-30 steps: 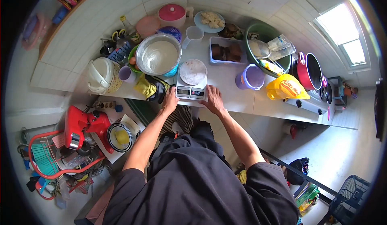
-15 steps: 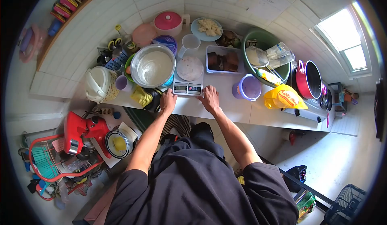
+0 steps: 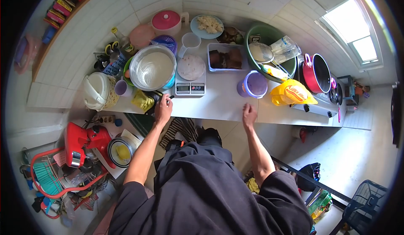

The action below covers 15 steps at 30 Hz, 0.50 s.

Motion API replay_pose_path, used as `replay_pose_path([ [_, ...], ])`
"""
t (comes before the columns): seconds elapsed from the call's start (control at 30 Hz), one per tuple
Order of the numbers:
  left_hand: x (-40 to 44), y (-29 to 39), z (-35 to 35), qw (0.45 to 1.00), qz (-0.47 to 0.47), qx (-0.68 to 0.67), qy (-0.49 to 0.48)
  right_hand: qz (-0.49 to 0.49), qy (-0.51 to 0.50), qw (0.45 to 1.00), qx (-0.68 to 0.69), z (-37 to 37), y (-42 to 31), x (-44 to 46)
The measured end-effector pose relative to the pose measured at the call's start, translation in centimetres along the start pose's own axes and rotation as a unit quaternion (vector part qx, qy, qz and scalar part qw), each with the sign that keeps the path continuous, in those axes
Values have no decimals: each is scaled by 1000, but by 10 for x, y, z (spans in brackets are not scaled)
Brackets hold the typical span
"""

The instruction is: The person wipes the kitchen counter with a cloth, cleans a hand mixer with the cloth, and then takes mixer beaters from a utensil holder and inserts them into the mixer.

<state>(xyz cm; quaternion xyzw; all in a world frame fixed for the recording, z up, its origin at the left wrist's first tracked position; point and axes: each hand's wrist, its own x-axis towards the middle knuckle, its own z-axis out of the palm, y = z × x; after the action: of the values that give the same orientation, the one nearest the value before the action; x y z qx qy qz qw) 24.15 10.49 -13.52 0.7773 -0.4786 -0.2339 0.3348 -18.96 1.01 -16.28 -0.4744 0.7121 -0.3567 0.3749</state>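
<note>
Two bare hands reach over a white tabletop [image 3: 222, 95]. The left hand [image 3: 163, 110] is near its front edge, with fingers bent against a black item [image 3: 155, 96]. A slim dark part shows between those fingers, but one cannot tell whether they are closed firmly on it. The right hand [image 3: 249, 114], well apart, is at the front edge with its fingers curled inward; nothing shows inside them.

A crumpled yellow cloth [image 3: 142, 101] lies to the left of the left fingers, against the black item. Beyond them is a large metal bowl [image 3: 143, 86] holding a pale mixture [image 3: 155, 65]. Just beside them, to the right and slightly farther away, is a digital scale [image 3: 190, 89] carrying a round, white-dusted disc [image 3: 191, 68]. A purple bucket [image 3: 242, 88] is beyond the right fingers, and a yellow pouch [image 3: 293, 92] lies farther to their right.

The left fingers work in a tight spot. A sideways pull on the black item could drag the cloth with it, and a knuckle swung right could knock the scale askew. A loose grip could let the item slip over the edge; a jolt against the bowl might slop the mixture.
</note>
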Motion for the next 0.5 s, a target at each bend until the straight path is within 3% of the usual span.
replay_pose_path([
  [0.07, -8, 5, -16, 999, 28, 4, 24, -57, 81, 994, -42, -24, 12, 10],
  [0.17, -11, -15, -31, 996, 65, 46, 45, -94, 69, 993, -22, -36, 21, 39],
  [0.27, -16, -8, -49, 971, 133, 157, 119, -223, 13, 973, 59, -25, -13, 54],
  [0.3, -15, -19, -51, 976, 113, 164, 86, -182, -25, 982, 45, -21, -21, 54],
  [0.4, -19, -19, -62, 960, 129, 221, 114, -62, -135, 989, -1, -10, -40, 49],
  [0.5, -21, -29, -65, 960, 108, 244, 81, -95, -140, 985, 11, 14, -28, 43],
])
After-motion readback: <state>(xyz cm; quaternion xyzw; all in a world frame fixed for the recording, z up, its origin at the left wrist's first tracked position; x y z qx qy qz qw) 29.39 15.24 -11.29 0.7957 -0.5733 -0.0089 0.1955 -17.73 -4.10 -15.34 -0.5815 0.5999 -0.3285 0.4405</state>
